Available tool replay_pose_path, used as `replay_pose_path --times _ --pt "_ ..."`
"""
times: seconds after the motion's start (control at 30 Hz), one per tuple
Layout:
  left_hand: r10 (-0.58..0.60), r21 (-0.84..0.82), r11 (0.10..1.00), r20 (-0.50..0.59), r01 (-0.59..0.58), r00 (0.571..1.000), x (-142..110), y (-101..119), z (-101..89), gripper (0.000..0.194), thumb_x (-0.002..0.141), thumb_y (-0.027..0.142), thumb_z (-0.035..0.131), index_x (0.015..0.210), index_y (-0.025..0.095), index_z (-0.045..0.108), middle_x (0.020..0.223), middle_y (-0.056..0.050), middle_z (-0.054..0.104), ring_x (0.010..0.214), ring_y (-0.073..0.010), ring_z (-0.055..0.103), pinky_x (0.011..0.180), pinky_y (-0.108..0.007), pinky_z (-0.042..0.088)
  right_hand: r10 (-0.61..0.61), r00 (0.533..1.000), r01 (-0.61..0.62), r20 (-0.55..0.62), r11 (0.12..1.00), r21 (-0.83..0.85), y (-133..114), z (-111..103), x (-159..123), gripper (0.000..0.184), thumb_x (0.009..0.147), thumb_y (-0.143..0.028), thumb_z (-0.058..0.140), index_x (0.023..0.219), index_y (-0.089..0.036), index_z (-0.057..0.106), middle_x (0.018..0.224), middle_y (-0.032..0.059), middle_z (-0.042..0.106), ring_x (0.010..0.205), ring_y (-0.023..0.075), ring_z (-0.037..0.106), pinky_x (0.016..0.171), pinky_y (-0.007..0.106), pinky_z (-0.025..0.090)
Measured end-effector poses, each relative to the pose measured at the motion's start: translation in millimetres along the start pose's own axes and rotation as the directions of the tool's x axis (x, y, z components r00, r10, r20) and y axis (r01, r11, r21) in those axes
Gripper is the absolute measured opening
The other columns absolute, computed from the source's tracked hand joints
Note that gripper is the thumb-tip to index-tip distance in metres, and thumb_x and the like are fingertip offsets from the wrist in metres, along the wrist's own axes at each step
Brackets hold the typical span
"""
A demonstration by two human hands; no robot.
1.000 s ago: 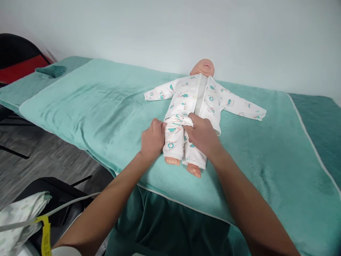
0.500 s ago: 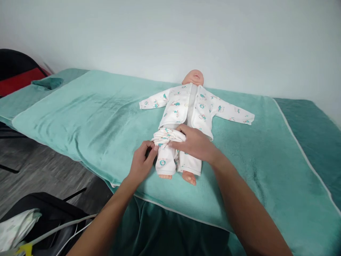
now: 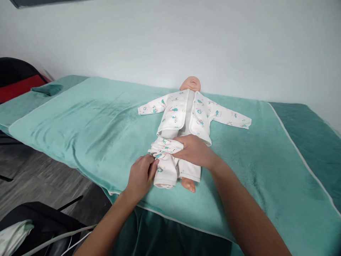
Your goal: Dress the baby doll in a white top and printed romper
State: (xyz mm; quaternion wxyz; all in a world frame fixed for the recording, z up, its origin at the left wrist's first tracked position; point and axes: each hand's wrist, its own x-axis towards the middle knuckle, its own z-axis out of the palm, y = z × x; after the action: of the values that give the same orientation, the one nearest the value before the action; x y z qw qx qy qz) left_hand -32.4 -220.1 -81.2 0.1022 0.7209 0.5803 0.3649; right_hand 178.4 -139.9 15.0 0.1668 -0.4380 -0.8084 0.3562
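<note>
Beyond the left end of the surface [image 3: 112, 106], a black-backed chair [image 3: 16, 67] shows only in part, cut off by the picture border. Lower down, a pale cloth [image 3: 14, 236] lies on a black seat [image 3: 39, 215]; both are cut off too, and the cloth's print is hard to make out. A grey cable [image 3: 64, 235] runs from there to the left forearm, where it drops from sight.

Near the middle of the surface's near edge, the left hand [image 3: 141, 174] has its grip closed on the side of white trousers [image 3: 165, 172], its thumb in view and its other fingertips hidden by the fabric. The trousers are on the legs of a doll [image 3: 190, 84], their top bunched into thick creases, their small teal figures too fine to read. One foot is almost lost inside its trouser leg; the other foot [image 3: 188, 185] pokes out.

Toward the far edge, a matching jacket [image 3: 173, 113] lies open down the front, its spread sleeves hiding the doll's hands. The right hand [image 3: 195, 151] pinches the trousers' bunched top between thumb and fingers, covering part of the second leg. The surface's near right corner is out of frame.
</note>
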Motion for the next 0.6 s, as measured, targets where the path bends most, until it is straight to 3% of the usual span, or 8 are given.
replay_pose_path --times 0.17,0.3,0.47,0.6 --pt "-0.004 0.219 0.976 -0.065 0.018 0.998 14.7 3.5 7.8 0.025 0.102 0.035 0.038 0.084 0.023 0.048 0.08 -0.004 0.062 0.068 -0.019 0.056 0.065 -0.031 0.036 0.063 0.984 -0.089 -0.169 0.985 -0.148 0.7 11.1 6.7 0.008 0.08 -0.02 0.055 0.073 -0.021 0.058 0.065 -0.0021 0.059 0.064 0.0148 0.049 0.06 0.027 0.027" --pt "-0.068 0.246 0.965 -0.083 0.087 0.994 23.4 6.8 10.1 0.025 0.101 0.036 0.04 0.081 0.023 0.047 0.074 -0.003 0.058 0.062 -0.0184 0.051 0.059 -0.03 0.031 0.047 0.967 -0.112 -0.249 0.962 -0.25 0.2 18.5 10.0 0.011 0.083 -0.017 0.051 0.086 -0.021 0.061 0.068 0.0007 0.061 0.064 0.0173 0.051 0.06 0.029 0.027" --pt "-0.227 -0.064 0.974 -0.156 0.22 0.961 7.0 10.3 6.5 0.019 0.099 0.039 0.047 0.09 0.023 0.053 0.08 -0.001 0.061 0.071 -0.0176 0.058 0.067 -0.029 0.043 0.093 0.949 -0.201 -0.302 0.914 -0.352 -2.8 25.3 9.8 0.014 0.088 -0.02 0.051 0.096 -0.022 0.061 0.077 0.0063 0.068 0.071 0.0228 0.06 0.06 0.032 0.025" --pt "-0.211 -0.305 0.934 -0.046 0.187 0.976 -24.0 13.2 -0.1 0.016 0.098 0.037 0.049 0.104 0.024 0.058 0.086 -0.001 0.061 0.079 -0.0175 0.059 0.074 -0.03 0.049 0.097 0.942 -0.235 -0.32 0.873 -0.427 -6.5 32.8 9.2 0.015 0.089 -0.018 0.052 0.101 -0.021 0.059 0.084 0.0081 0.072 0.073 0.0252 0.064 0.059 0.033 0.022"
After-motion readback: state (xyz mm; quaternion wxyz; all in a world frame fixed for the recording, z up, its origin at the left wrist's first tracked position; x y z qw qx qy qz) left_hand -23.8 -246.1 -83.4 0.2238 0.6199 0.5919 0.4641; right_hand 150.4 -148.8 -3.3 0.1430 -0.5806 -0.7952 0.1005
